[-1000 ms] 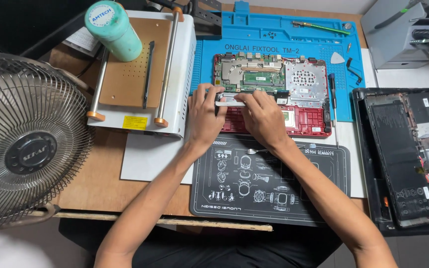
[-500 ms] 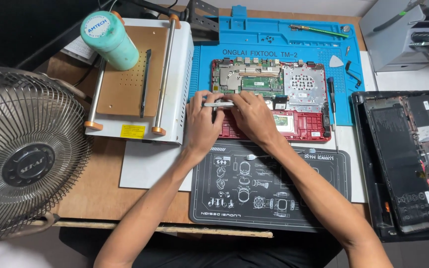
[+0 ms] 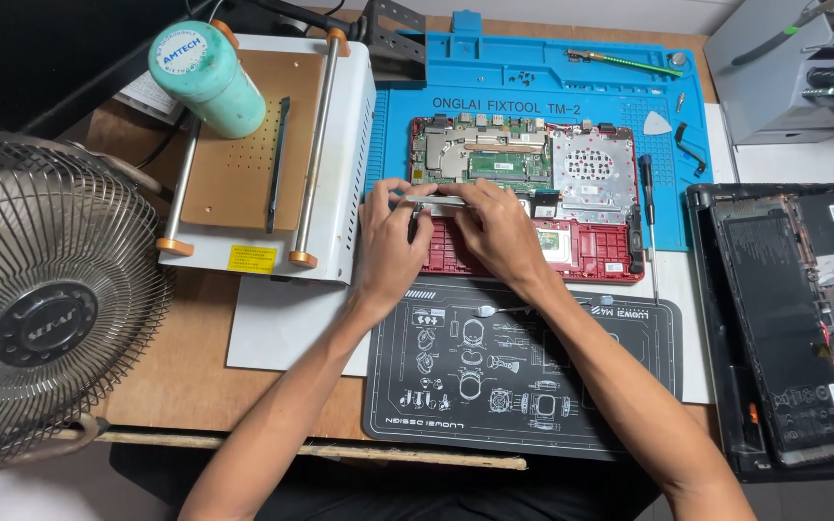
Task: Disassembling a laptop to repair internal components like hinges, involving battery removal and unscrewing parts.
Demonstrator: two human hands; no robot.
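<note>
Left hand [image 3: 390, 232]: pinching one end of a thin silver strip [image 3: 433, 200].
Right hand [image 3: 500, 224]: gripping its other end, over the red laptop [image 3: 596, 253].

A small red laptop [image 3: 533, 207] lay opened up on a blue mat [image 3: 494, 87], its green circuit board bared. A thin silver strip [image 3: 436, 200] lay flat across its middle.

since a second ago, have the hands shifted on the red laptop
No. Both the left hand and right hand stay at the same spot on the red laptop base, just below its green board.
</note>
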